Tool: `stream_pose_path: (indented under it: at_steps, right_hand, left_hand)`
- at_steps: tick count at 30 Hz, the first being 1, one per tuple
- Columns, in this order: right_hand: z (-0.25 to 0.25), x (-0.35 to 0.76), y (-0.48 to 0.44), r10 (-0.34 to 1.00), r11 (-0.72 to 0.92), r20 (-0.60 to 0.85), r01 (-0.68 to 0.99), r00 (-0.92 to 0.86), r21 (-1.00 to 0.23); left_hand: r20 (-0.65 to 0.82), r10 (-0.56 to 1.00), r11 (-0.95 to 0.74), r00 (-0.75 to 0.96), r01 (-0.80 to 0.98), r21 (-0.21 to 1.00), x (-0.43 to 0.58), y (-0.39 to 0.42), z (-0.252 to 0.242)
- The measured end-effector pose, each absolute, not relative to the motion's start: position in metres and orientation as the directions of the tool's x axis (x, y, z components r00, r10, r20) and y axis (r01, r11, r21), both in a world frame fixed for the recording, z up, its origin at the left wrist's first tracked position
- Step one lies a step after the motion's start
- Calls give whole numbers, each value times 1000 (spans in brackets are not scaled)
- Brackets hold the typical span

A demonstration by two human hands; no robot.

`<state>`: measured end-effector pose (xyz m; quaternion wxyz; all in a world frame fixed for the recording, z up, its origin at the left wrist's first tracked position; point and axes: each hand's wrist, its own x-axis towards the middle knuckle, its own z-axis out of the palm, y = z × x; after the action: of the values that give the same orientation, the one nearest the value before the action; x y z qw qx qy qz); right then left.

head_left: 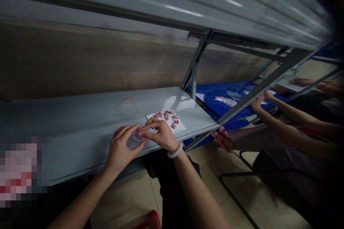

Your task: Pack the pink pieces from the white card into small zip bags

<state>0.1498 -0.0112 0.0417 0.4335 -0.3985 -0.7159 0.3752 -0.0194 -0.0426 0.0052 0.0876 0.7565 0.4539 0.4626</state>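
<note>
Between my hands, just above the table's front edge, is a small clear plastic bag (135,136); its outline is faint. My left hand (121,147) curves around its left side, thumb and fingers gripping it. My right hand (161,135), with a beaded bracelet at the wrist, pinches the bag's other side between thumb and finger. Right behind my right hand lies a white sheet (179,124) bearing several small pink and brown pieces (166,115). Farther back on the tabletop rest several clear bags (128,104) with thin red lines.
The grey table (67,128) runs left along a wall. At its right end stands a metal frame (194,66) below an overhead shelf (161,3). Beyond that, a co-worker's hands (259,101) are over a blue table (212,94). A black chair frame (236,175) stands right.
</note>
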Motion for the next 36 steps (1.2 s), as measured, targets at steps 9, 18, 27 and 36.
stream_pose_path:
  at_steps: [9, 18, 27, 36]
  right_hand:
    - [47, 132, -32, 968, 226, 172, 337, -183, -914]
    - [41, 124, -28, 965, 210, 148, 299, -217, -931]
    - [47, 152, -21, 921, 325, 185, 411, -343, -852]
    - [39, 148, -18, 941, 143, 108, 89, -322, -986]
  left_hand:
    - [675, 738, -487, -13, 681, 546, -26, -43, 14]
    - [644, 765, -483, -6, 655, 581, -30, -42, 17]
    - [231, 973, -229, 1, 129, 965, -50, -32, 21]
    - [59, 997, -63, -58, -81, 995, -51, -33, 19]
